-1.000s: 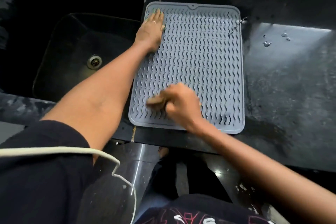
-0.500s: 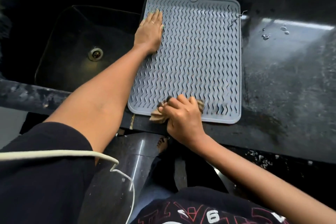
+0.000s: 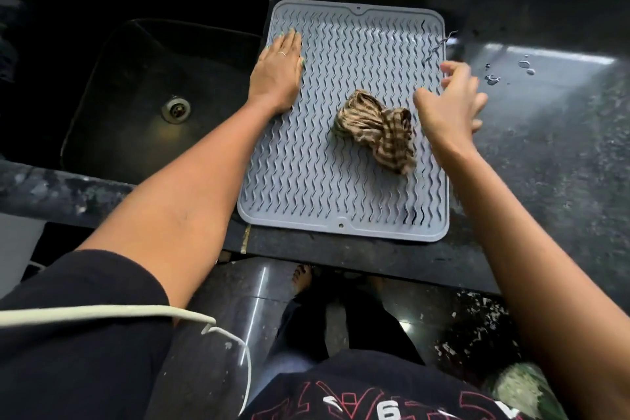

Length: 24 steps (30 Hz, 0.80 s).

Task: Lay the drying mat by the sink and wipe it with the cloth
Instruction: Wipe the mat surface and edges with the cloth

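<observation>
Where ridged mat [image 3: 324, 160] lies: crumpled (striped) cloth [image 3: 376, 129].

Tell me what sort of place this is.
Most likely a home kitchen: a dark sink with a metal drain set into a black stone counter, and a grey drying mat beside it.

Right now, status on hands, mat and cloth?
Left hand flat on mat. Right hand open, off the cloth. Cloth bunched mid-mat. Nothing in the way.
</observation>
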### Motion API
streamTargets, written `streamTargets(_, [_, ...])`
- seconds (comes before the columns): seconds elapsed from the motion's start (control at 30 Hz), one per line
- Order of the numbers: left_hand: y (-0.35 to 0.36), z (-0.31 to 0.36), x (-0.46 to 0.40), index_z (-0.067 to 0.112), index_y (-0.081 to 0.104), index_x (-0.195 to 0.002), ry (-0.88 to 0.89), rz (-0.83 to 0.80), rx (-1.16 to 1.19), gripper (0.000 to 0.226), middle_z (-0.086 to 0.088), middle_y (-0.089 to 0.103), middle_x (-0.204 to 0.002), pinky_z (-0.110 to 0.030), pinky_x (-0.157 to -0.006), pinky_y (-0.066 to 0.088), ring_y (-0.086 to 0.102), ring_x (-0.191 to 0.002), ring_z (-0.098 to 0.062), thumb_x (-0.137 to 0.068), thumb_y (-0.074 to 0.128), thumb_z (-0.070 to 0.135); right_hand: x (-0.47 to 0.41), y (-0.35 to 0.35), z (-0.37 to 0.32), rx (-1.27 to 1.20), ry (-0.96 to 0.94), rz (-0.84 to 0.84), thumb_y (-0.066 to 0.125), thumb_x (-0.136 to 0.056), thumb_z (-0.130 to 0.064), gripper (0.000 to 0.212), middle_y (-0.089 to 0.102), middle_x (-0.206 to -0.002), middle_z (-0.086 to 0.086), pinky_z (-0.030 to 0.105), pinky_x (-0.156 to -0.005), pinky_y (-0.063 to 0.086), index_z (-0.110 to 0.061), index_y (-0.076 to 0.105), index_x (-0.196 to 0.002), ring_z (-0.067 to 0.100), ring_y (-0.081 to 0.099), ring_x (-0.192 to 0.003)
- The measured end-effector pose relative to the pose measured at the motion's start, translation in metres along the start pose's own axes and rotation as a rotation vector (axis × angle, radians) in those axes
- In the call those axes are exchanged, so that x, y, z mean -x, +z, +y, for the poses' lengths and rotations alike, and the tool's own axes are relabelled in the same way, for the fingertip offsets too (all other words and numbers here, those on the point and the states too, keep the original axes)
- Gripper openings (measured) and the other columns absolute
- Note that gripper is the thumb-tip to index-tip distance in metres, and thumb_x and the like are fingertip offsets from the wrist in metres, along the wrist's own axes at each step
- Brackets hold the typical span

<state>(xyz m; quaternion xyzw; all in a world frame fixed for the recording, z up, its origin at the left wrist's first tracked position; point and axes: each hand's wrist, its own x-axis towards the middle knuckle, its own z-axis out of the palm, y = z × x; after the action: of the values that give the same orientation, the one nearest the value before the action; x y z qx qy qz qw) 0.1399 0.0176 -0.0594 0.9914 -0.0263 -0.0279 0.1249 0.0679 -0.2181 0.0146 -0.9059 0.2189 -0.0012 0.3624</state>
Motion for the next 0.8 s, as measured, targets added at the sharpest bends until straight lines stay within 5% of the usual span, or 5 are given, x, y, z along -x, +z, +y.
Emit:
streamTargets(0.27, [-0.007,-0.008,-0.007,0.013,0.036,-0.148,0.047,0.101,0.019,0.049,-0.004,0.036,-0.154,-0.037,-0.117,0.025,0.031,-0.143,-0.02,-0.101,0.032,0.028,0.037,0.051,0.019,0.579,-0.805,-0.308,0.045,-0.091,-0.047,0.058,0.03,-0.152,0.008,0.046,-0.107,0.023,-0.022,0.036,-0.142,0.028,0.025,-0.139])
streamTargets(0.5, [-0.051,-0.014,-0.063,0.019,0.067,-0.116,-0.187,0.131,0.327,0.026,-0.004,0.064,-0.122,-0.029,-0.097,0.046,0.059,-0.114,-0.02,-0.095,0.053,0.019,0.032,0.058,0.025,0.525,-0.871,-0.144,0.052,-0.08,0.006,0.055,0.05,-0.139,0.019,0.05,-0.087,0.044,-0.008,0.051,-0.134,0.039,0.051,-0.117])
streamTargets(0.6, [-0.066,-0.014,-0.091,0.018,0.07,-0.112,-0.287,-0.013,0.361,0.024,-0.003,0.069,-0.117,-0.029,-0.096,0.05,0.064,-0.108,-0.018,-0.09,0.062,0.013,0.019,0.056,0.0,0.267,-0.684,-0.11,0.051,-0.083,0.006,0.048,0.06,-0.127,0.013,0.044,-0.086,0.049,-0.011,0.057,-0.127,0.033,0.058,-0.107])
streamTargets(0.73, [-0.082,-0.016,-0.12,0.006,0.069,-0.088,-0.448,-0.236,0.595,0.007,-0.004,0.072,-0.076,-0.025,-0.052,0.058,0.064,-0.075,-0.016,-0.086,0.067,0.0,-0.022,0.064,-0.056,-0.083,-0.473,-0.08,0.052,-0.091,-0.005,0.04,0.063,-0.124,0.007,0.034,-0.099,0.046,-0.012,0.055,-0.129,0.02,0.057,-0.113])
streamTargets(0.8, [-0.085,-0.019,-0.132,0.002,0.065,-0.102,-0.506,-0.29,0.657,0.016,-0.007,0.07,-0.089,-0.03,-0.062,0.058,0.065,-0.09,-0.021,-0.086,0.066,-0.001,-0.043,0.081,-0.087,-0.111,-0.56,-0.08,0.052,-0.091,-0.008,0.041,0.06,-0.128,0.006,0.032,-0.101,0.044,-0.013,0.052,-0.132,0.018,0.055,-0.117])
